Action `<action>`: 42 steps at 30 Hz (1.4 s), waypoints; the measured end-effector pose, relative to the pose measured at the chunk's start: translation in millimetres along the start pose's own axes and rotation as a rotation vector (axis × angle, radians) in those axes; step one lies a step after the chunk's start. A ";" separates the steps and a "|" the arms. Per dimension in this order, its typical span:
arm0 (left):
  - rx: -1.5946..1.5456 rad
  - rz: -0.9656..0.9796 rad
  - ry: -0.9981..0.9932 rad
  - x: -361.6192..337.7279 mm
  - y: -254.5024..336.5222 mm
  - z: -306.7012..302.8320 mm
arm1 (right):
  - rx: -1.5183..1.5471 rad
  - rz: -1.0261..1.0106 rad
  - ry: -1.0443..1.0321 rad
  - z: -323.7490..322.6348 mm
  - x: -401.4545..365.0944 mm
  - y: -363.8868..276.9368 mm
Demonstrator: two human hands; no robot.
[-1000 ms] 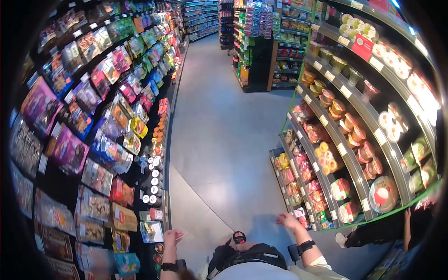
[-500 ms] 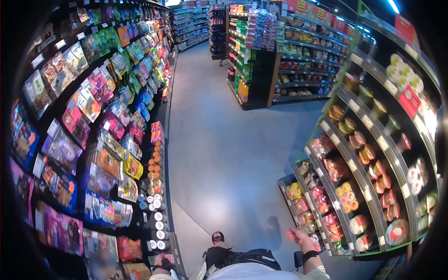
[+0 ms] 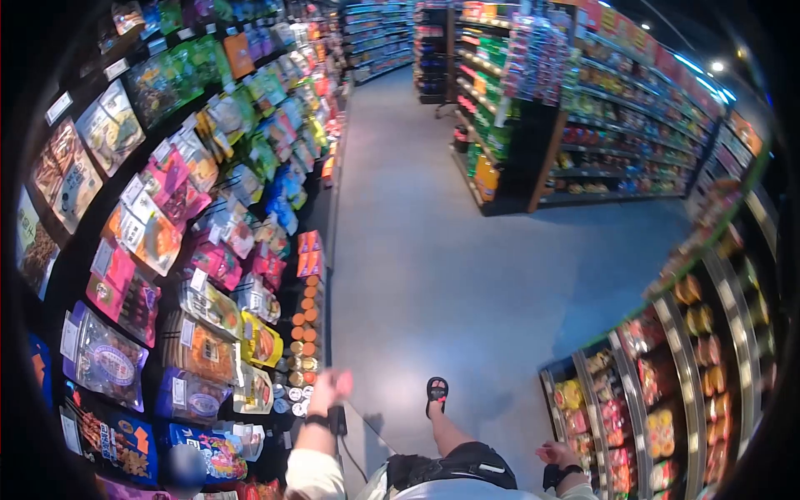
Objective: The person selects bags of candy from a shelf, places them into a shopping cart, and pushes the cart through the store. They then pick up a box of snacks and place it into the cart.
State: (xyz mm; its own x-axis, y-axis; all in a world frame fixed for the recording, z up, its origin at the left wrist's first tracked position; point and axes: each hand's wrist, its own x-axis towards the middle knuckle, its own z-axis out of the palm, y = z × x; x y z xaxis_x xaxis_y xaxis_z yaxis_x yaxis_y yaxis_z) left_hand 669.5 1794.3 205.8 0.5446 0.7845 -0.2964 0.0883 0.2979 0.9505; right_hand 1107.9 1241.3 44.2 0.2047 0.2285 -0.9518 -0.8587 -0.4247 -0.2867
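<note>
My left hand (image 3: 332,388) is swung forward at the lower middle, blurred by motion, with a black band at the wrist. It is nearest the lids of jars (image 3: 302,342) along the bottom of the left shelf and looks apart from them. My right hand (image 3: 557,454) hangs low beside the right shelf, fingers loosely apart, holding nothing that I can see. A black band is on that wrist too. One foot in a black sandal (image 3: 437,396) is stepped forward on the floor.
Hanging snack bags (image 3: 142,225) line the left wall. A shelf of packaged food (image 3: 650,408) curves along the right. Ahead, a shelf end (image 3: 521,150) with bottles and hanging packets stands beside the grey aisle floor (image 3: 400,208). Farther shelves (image 3: 379,37) stand at the back.
My left hand has swung forward and up, while my right hand has drawn back. The shelf end ahead appears farther right and nearer, and the right shelf has shifted toward the lower right.
</note>
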 end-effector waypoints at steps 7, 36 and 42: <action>-0.813 0.155 0.034 265.8 287.9 -18.0 | 0.102 -0.195 0.073 105.7 34.6 -165.3; 0.701 -1.122 -1.439 96.8 14.0 636.8 | 1.856 0.184 1.100 522.9 -67.7 278.6; 1.036 -1.224 -1.694 -84.1 -85.3 627.9 | 2.111 0.263 0.945 610.1 -88.9 335.6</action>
State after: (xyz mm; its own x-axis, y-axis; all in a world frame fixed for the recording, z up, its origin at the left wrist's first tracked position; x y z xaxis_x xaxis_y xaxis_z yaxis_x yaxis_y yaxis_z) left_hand 1139.8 1361.4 208.0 -0.1665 -0.6268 -0.7612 0.7327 -0.5953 0.3299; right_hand 515.0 1612.9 99.3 -0.4031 -0.2453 -0.8817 0.1157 0.9420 -0.3150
